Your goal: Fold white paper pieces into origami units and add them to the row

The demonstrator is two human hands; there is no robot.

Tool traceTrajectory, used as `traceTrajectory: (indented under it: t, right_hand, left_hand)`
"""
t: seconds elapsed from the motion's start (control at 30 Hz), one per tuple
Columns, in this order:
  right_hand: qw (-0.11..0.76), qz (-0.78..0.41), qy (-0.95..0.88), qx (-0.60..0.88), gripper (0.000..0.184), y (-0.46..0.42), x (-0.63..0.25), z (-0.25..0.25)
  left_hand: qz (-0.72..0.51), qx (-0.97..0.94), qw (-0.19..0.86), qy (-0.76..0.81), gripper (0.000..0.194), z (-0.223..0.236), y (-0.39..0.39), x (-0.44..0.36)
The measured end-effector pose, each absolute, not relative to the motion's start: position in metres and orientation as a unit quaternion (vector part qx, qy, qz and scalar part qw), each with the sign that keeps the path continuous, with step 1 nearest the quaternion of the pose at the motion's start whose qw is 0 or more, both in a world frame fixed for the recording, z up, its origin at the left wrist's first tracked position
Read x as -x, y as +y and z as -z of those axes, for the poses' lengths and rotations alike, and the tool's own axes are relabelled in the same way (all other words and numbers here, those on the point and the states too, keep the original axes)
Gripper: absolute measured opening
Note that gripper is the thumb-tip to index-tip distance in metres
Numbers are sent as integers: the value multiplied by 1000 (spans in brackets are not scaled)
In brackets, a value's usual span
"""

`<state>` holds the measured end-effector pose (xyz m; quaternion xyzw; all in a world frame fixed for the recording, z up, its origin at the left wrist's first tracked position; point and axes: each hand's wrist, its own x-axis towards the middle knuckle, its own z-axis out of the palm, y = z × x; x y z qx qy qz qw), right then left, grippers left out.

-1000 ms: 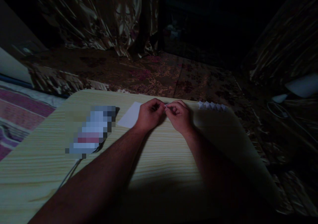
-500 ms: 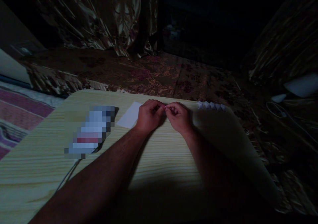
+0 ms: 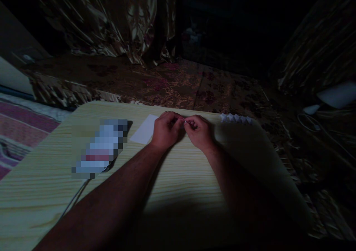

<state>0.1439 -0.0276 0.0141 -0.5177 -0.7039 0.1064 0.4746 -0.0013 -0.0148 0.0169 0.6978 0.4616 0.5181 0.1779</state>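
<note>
Close together near the table's far edge, my left hand (image 3: 167, 129) and my right hand (image 3: 198, 131) pinch with thumbs and fingertips. Between them shows a sliver of a small white paper piece (image 3: 184, 121); the fingers cover most of it, so its shape is unclear. Flat on the table just left of my left hand lies a white sheet of paper (image 3: 143, 131), partly behind that hand. To the right of my right hand, several small folded paper stars (image 3: 236, 118) stand in a row along the far edge.
A blurred-out, phone-like device (image 3: 101, 149) with a white cable (image 3: 72, 201) lies on the pale wooden table (image 3: 183, 184) at left. A dark patterned covered ledge (image 3: 172, 82) runs behind the table. A white lamp-like object (image 3: 338, 95) is at far right.
Both hands stay at nearly the same spot, still pinching. The fingertips have shifted slightly, and a little more white shows between them.
</note>
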Motion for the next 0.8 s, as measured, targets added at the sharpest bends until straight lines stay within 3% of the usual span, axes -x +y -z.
traceTrajectory:
  t: [0.53, 0.8]
  right_hand:
    - [514, -130, -676, 511, 7, -21, -146, -13]
    - [533, -263, -601, 535, 13, -15, -146, -5]
  left_hand:
    - [-554, -594, 358, 461, 16, -15, -8, 1]
    - [-554, -576, 409, 440, 16, -15, -9, 0]
